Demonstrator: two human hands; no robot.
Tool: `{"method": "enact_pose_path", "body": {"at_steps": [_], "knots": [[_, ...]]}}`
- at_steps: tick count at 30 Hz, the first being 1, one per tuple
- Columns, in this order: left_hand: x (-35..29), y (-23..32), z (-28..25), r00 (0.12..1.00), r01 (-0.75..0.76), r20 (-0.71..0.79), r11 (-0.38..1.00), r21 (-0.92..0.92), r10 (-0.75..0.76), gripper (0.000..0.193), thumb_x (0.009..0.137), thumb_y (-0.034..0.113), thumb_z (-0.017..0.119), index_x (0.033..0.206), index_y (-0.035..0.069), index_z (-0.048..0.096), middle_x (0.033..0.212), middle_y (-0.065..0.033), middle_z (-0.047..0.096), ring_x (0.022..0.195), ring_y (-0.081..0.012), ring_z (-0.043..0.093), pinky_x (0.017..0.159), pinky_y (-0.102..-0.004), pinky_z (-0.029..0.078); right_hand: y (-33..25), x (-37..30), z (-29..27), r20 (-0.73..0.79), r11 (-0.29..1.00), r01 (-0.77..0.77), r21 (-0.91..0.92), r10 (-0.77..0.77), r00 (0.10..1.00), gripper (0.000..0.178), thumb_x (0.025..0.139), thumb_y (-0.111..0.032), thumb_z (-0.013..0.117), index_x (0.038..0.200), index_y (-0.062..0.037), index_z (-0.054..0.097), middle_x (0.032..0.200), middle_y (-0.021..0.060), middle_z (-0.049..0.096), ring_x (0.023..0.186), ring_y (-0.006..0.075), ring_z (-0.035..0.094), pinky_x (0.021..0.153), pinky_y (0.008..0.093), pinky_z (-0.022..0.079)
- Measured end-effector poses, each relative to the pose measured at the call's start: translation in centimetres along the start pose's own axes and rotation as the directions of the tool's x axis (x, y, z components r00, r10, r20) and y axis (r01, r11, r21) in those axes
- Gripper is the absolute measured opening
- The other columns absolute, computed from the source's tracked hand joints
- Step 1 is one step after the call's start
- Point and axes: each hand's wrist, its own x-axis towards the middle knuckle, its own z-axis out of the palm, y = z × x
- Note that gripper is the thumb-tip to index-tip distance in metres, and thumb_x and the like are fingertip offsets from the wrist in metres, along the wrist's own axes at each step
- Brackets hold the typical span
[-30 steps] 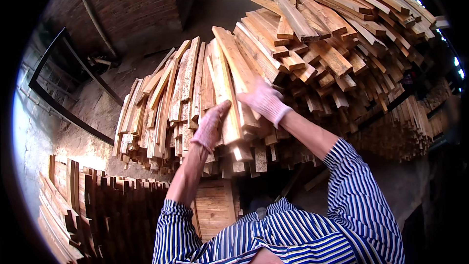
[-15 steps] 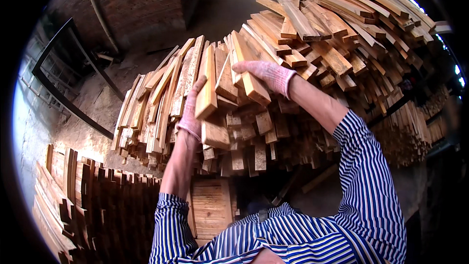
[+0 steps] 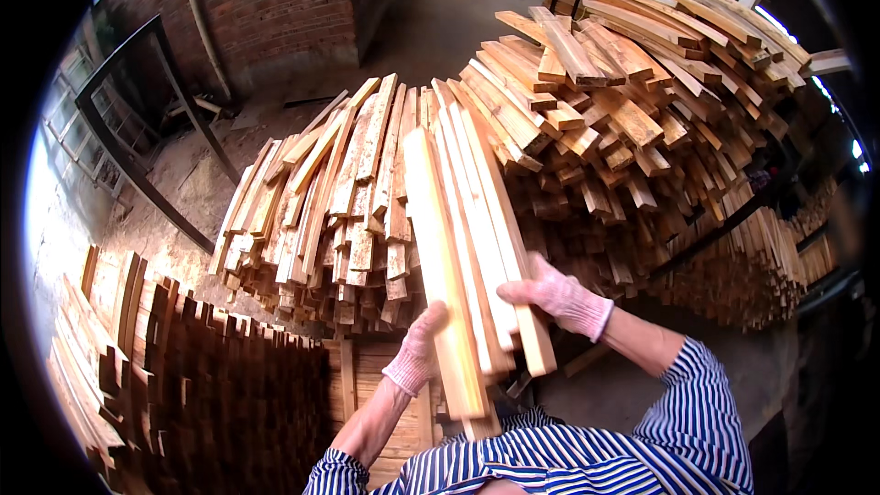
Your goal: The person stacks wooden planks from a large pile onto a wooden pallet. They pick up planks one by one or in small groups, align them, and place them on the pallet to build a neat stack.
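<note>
Between my hands is a bundle of several long wooden strips (image 3: 481, 247), pale and square-cut, pointing away from me with their near ends uneven. My left hand (image 3: 418, 345), in a pale pink knit glove, presses against the bundle's left side near its close end. On the other side my right hand (image 3: 561, 298), gloved the same way, grips the outer strip with its thumb on top. Both hands' far fingers are hidden under or behind the wood. Past the bundle lies a large heap of similar strips (image 3: 353, 192), and the bundle's far part overlaps it.
A higher stack of wooden strips (image 3: 632, 101) rises at the right. At lower left stands another dark-sided stack (image 3: 220, 385). A black metal frame (image 3: 128, 160) is on the left, before a brick wall (image 3: 275, 14). Wooden boards (image 3: 348, 385) lie below my left forearm.
My hands have drawn a bundle of strips off the heap and toward my body. Earlier they were reaching onto the heap, around strips lying there.
</note>
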Motion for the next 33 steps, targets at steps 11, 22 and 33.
{"method": "enact_pose_path", "body": {"at_steps": [11,22,33], "knots": [[-3.2,-12.5,0.1,0.987,-0.093,0.083,0.907,-0.41,0.139,0.049,0.09,0.011,0.079,0.134,-0.002,0.06,0.122,-0.0107,0.071,0.106,-0.0208,0.071,0.093,-0.0346,0.061,3.9,-5.6,0.1,0.079,0.985,0.1,-0.139,-0.089,0.993,0.087,0.078,-0.011,0.085,0.15,0.0026,0.039,0.134,0.0124,0.06,0.12,0.0203,0.06,0.104,0.0347,0.05],[-23.0,-22.9,-5.2,0.92,-0.292,-0.39,0.587,-0.755,-0.044,0.087,0.083,0.049,0.078,0.15,0.007,0.044,0.144,-0.0132,0.057,0.133,-0.0313,0.054,0.114,-0.0509,0.043,13.6,-3.0,18.9,0.487,0.637,-0.196,-0.746,0.722,0.492,0.088,0.076,-0.025,0.089,0.148,0.0037,0.046,0.126,0.0147,0.069,0.108,0.021,0.069,0.094,0.0352,0.057],[-30.7,-27.3,-28.2,0.612,-0.443,-0.68,0.537,-0.718,-0.404,0.088,0.089,0.065,0.065,0.155,0.01,0.043,0.157,-0.0158,0.048,0.142,-0.0322,0.044,0.12,-0.0535,0.032,40.2,4.2,40.0,0.238,0.189,-0.406,-0.894,0.968,-0.073,0.041,0.086,-0.023,0.078,0.124,-0.0087,0.071,0.119,0.0062,0.074,0.111,0.0218,0.068,0.093,0.0437,0.058]]}}
